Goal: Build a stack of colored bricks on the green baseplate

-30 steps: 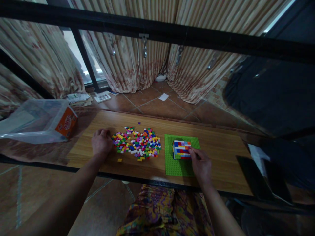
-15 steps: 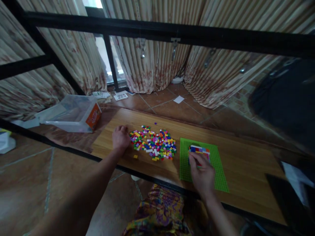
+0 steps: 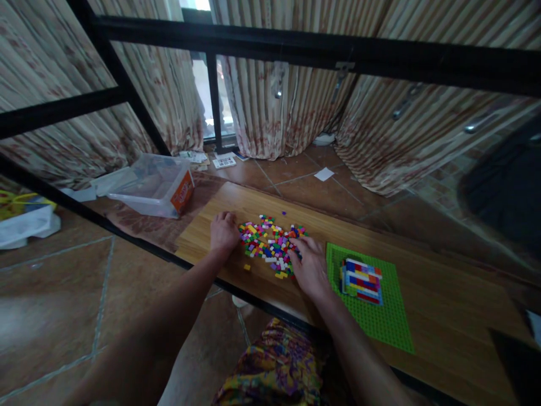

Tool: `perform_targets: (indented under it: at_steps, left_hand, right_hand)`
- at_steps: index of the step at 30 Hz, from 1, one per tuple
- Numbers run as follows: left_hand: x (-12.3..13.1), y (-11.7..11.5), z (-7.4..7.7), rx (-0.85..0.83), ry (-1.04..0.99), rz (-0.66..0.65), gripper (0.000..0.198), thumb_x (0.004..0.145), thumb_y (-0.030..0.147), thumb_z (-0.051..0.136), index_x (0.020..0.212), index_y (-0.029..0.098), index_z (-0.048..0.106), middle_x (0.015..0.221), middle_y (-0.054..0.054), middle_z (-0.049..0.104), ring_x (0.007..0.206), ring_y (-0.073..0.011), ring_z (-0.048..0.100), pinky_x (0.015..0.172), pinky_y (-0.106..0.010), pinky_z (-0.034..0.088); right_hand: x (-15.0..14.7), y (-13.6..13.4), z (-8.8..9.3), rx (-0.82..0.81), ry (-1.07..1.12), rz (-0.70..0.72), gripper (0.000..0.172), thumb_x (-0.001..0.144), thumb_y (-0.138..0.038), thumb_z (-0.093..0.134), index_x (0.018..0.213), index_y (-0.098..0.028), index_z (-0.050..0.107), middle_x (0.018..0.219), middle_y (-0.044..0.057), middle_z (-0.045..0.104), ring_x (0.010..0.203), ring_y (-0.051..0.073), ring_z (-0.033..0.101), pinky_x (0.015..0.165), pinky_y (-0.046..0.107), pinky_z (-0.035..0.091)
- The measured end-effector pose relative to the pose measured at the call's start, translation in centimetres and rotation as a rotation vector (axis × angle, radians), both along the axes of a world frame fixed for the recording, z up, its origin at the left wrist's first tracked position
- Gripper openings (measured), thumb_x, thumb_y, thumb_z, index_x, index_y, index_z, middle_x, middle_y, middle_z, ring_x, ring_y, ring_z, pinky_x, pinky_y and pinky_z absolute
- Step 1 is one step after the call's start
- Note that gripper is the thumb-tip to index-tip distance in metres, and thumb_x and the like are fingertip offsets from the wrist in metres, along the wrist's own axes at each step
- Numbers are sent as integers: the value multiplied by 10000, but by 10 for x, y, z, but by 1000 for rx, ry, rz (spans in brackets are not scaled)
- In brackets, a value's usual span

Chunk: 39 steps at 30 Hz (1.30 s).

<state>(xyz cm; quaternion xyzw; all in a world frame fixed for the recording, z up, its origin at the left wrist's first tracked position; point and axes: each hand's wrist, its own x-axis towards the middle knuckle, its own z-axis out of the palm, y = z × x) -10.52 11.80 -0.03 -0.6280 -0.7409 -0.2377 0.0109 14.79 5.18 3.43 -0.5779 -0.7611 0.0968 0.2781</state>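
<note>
A pile of small coloured bricks [image 3: 266, 243] lies on the wooden table [image 3: 426, 304]. My left hand [image 3: 224, 232] rests at the pile's left edge with its fingers curled in. Lying on the right side of the pile is my right hand [image 3: 310, 266], fingers stretched out over the bricks. To its right a green baseplate [image 3: 380, 324] carries a multicoloured block of stacked bricks [image 3: 362, 279]; neither hand touches it.
A clear plastic box with an orange label [image 3: 158, 186] lies on its side at the table's left end. Black metal bars [image 3: 296, 48] cross above. Striped curtains, papers on the tiled floor and a white bag [image 3: 25, 223] lie beyond.
My right hand has left the stacked block on the baseplate and moved left onto the brick pile. The view has swung left. My left hand stays at the pile's left edge.
</note>
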Motion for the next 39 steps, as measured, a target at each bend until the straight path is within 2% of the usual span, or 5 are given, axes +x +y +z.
perform_targets:
  at_steps: [7,14,27,33,39]
  left_hand:
    - [-1,0,-2,13,1,8,298,842,139,430,1018,173,669,1061,-110,645,1035,-253,564,897,-373,443]
    - [0,0,0,1,-13,14,309,845,128,423,1026,171,670,1081,-111,645,1044,-254,559,911,-379,441]
    - [-1,-1,3,-8,-15,8,313,831,128,426,1021,173,672,1075,-120,639,1059,-255,568,903,-377,447]
    - [-6,0,3,-11,29,-13,339,819,138,424,1057,159,665,1070,-133,641,1042,-270,578,904,-391,453]
    - [-9,2,4,6,49,-35,354,822,170,410,1065,143,666,1062,-147,642,1019,-283,572,917,-413,454]
  right_hand:
    - [-19,24,0,-64,-246,31,400,919,-238,477,1306,-256,574,1371,130,473,1199,326,424,955,473,408]
    - [-24,25,-10,-63,-245,52,295,934,-243,465,1153,-260,661,1399,110,453,1252,321,382,979,476,387]
    - [-10,-11,3,-26,324,-8,128,860,-295,592,801,-240,691,887,32,662,873,208,571,811,358,459]
    - [23,-56,17,-82,692,-186,209,852,-389,607,918,-221,712,909,41,713,837,182,653,745,305,514]
    - [101,-83,9,96,724,-612,318,816,-449,632,964,-185,730,969,95,740,865,217,683,802,364,525]
